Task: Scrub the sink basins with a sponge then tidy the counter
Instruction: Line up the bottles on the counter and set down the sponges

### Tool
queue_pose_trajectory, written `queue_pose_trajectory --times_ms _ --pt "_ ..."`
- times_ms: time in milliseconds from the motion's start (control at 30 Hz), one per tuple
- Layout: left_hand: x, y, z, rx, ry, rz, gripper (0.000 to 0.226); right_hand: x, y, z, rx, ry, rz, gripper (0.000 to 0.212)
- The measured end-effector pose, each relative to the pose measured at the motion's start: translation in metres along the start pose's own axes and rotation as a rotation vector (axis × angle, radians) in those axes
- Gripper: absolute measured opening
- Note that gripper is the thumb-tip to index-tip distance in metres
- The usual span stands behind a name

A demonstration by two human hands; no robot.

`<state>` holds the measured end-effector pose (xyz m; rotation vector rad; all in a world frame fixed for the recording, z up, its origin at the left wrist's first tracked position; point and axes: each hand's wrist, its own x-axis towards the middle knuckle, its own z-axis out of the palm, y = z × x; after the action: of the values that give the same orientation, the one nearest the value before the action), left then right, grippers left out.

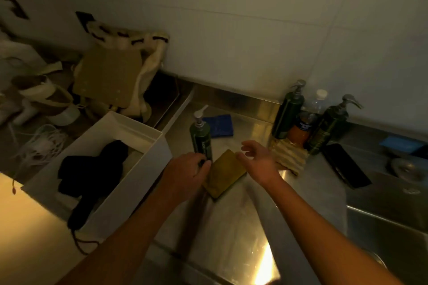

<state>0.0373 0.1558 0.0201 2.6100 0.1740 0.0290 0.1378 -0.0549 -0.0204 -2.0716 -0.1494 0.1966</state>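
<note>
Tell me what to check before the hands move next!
1. The left hand grips the pump bottle: ok.
2. The pump bottle stands upright: ok.
3. The right hand is open and free, by the sponge: ok.
4. The sponge lies flat on the counter: ok.
5. The sponge is wet or soapy: cannot tell.
6. The counter is tidy: not ok, a blue cloth lies out.

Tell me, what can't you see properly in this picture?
All in the head view:
1. Label on the green pump bottle: too dim and small to read; the left hand covers its base.
2. The black item in the white box: too dark to identify.
3. The sink basin: cut off by the right edge.
</note>
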Motion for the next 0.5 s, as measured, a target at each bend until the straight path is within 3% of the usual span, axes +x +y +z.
queue_pose_trajectory --times_ms 200,333,500 --pt "-0.007 -0.030 -0.019 0.000 0.022 -0.027 0.059 0.007 -0.036 0.049 -0.047 -0.091 -0.016 0.058" --pt "0.000 -0.049 -0.023 0.020 -0.029 -0.003 0.052 0.015 -0.050 0.076 -0.152 -0.091 -0.042 0.064" --pt "0.011 -0.064 -0.022 -0.005 -0.095 0.013 0.078 0.021 -0.063 0.092 -0.104 -0.064 -0.058 0.071"
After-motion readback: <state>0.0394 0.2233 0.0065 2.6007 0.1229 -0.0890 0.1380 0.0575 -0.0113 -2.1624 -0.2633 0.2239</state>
